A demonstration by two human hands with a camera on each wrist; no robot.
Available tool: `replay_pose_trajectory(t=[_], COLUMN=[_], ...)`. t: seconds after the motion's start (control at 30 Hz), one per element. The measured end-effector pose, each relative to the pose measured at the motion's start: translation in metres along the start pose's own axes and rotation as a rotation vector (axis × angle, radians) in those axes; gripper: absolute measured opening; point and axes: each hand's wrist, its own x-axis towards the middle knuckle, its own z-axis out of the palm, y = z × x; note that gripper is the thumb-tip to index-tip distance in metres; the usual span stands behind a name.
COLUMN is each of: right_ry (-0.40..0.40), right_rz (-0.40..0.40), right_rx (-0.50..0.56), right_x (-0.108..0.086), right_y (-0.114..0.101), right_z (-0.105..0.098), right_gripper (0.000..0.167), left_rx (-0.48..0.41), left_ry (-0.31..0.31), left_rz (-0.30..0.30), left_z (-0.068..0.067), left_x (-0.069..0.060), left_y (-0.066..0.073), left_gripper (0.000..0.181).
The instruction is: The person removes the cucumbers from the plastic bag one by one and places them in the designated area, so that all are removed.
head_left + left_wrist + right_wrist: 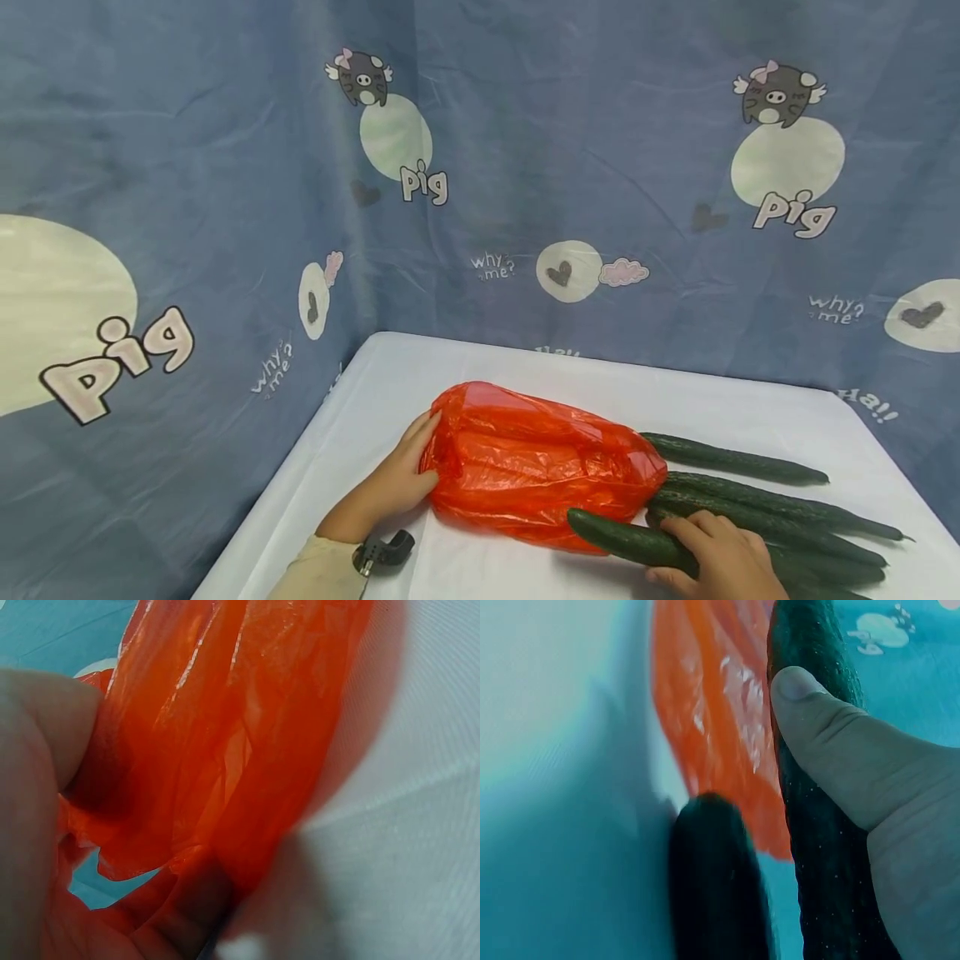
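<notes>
A translucent red plastic bag (540, 458) lies on the white table, puffed out. My left hand (408, 467) holds the bag's left end. In the left wrist view the thumb and fingers (195, 900) curl around the bag's film (247, 750), and part of the fingers shows red through it. My right hand (720, 550) grips a dark green cucumber (622, 537), whose left tip overlaps the bag's lower right. The thumb (810, 712) presses along that cucumber in the right wrist view. Below it, a second cucumber (716, 885) appears blurred.
Several more cucumbers lie to the right of the bag, one at the back (750, 460) and others (795, 504) grouped near my right hand. A white cloth covers the table (450, 354). Blue curtains with pig prints (637, 167) enclose its far and left sides.
</notes>
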Motion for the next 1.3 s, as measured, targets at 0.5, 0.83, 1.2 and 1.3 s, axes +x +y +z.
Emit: replay_pose_trajectory(t=[0.5,0.83,1.2,1.3], right_ry=[-0.140,-0.087,-0.014,0.056], right_rz=[0.111,0.097,0.085,0.067], right_rx=[-0.018,-0.039,-0.026,-0.027], right_x=[-0.022,-0.039,-0.054,-0.060], right_y=[0.052,0.073,0.091,0.094], right_z=[0.017,0.022,0.028,0.031], right_gripper=[0.080,0.072,0.066,0.062], left_rx=[-0.004,0.017,0.009,0.006], left_ry=[0.012,-0.003,-0.007,0.000], left_rz=[-0.029,-0.012,-0.023,-0.018], left_z=[0.003,0.001,0.002,0.002], left_x=[-0.006,-0.005,-0.001,0.002], left_y=[-0.003,-0.006,-0.001,-0.001], left_gripper=[0.092,0.093,0.092,0.092])
